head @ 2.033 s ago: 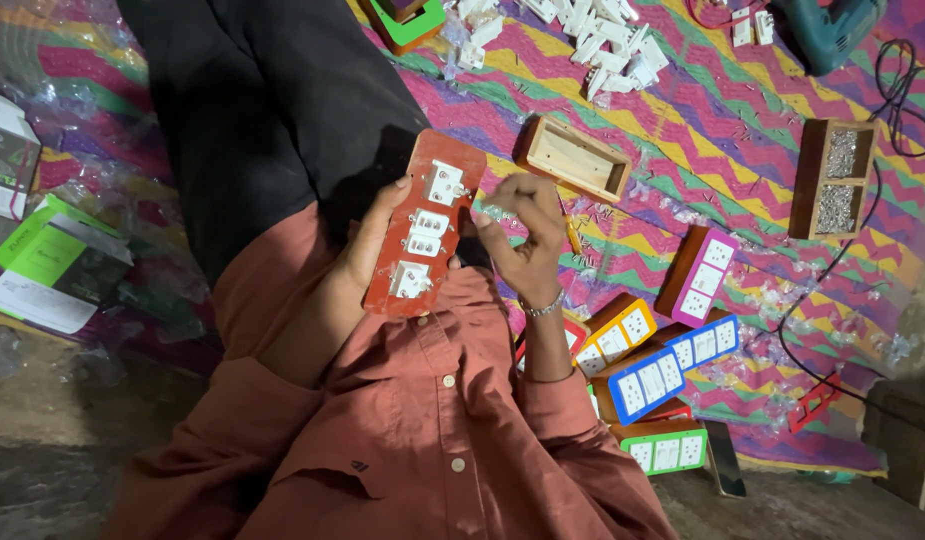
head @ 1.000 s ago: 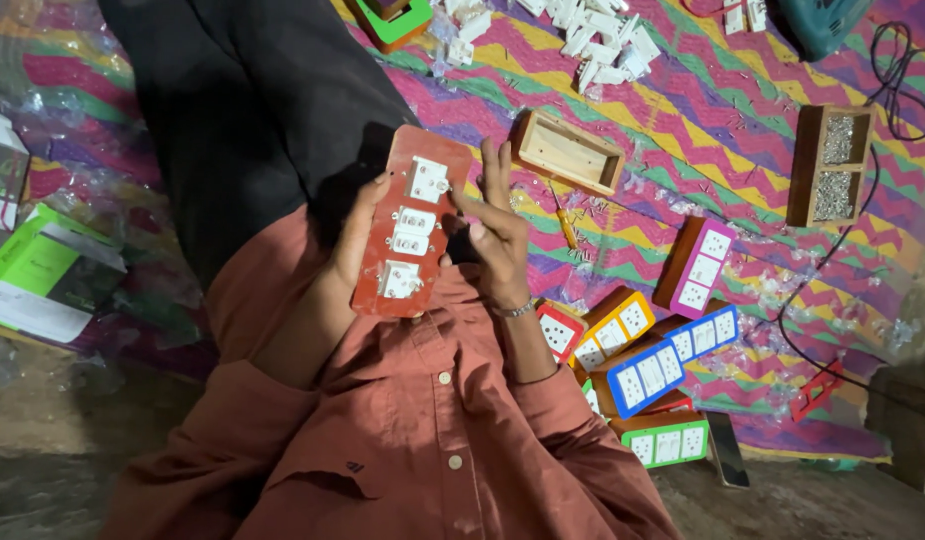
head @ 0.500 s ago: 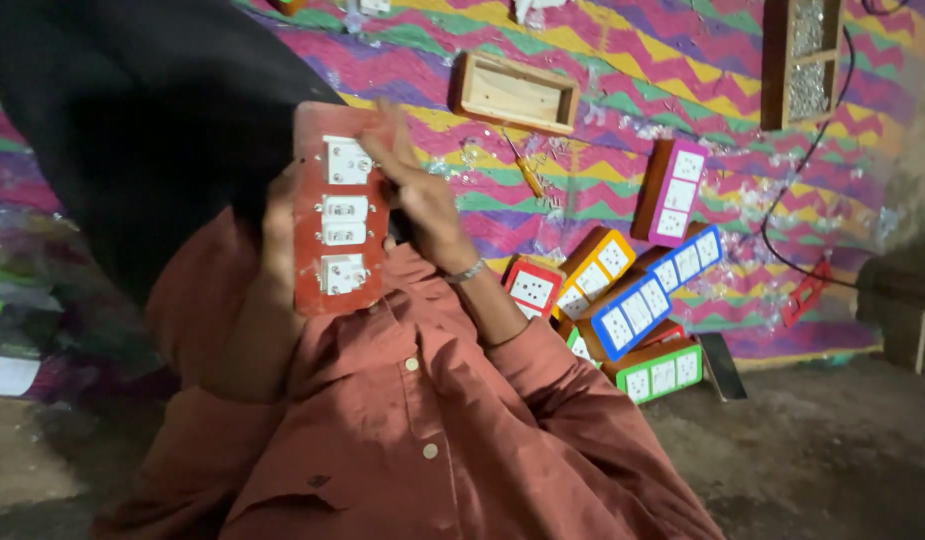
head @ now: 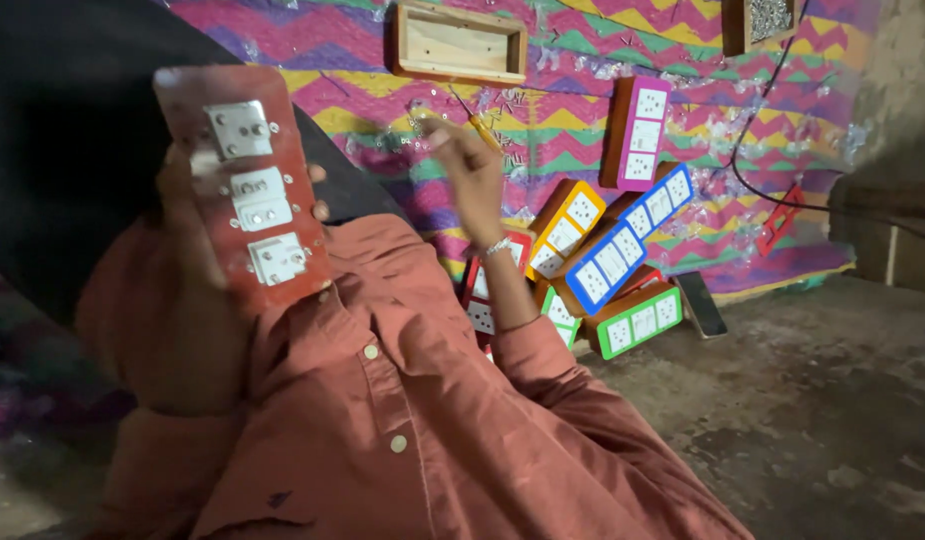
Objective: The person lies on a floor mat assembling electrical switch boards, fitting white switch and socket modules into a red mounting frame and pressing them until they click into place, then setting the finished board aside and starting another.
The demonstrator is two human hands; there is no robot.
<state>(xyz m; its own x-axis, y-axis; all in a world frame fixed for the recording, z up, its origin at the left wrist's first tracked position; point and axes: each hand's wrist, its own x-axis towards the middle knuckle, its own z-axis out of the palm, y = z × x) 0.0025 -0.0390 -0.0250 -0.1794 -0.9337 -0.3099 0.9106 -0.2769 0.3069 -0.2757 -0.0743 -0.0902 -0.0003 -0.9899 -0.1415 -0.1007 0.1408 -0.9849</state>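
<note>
Zigzag-patterned woven mat (head: 582,90) lies under glossy coloured switch boxes (head: 607,265). Left hand (head: 187,190) grips a flat red rectangular switchboard panel (head: 244,185) from behind. Right hand (head: 467,165), blurred, is loosely curled and seems to pinch a yellow-handled screwdriver (head: 482,128).

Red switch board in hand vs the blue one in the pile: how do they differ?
The red board is held up in the left hand; the blue board lies tilted in the pile on the mat. The red board shows three white fittings, the blue board about six. Both are long panels with white switch or socket modules.
</note>
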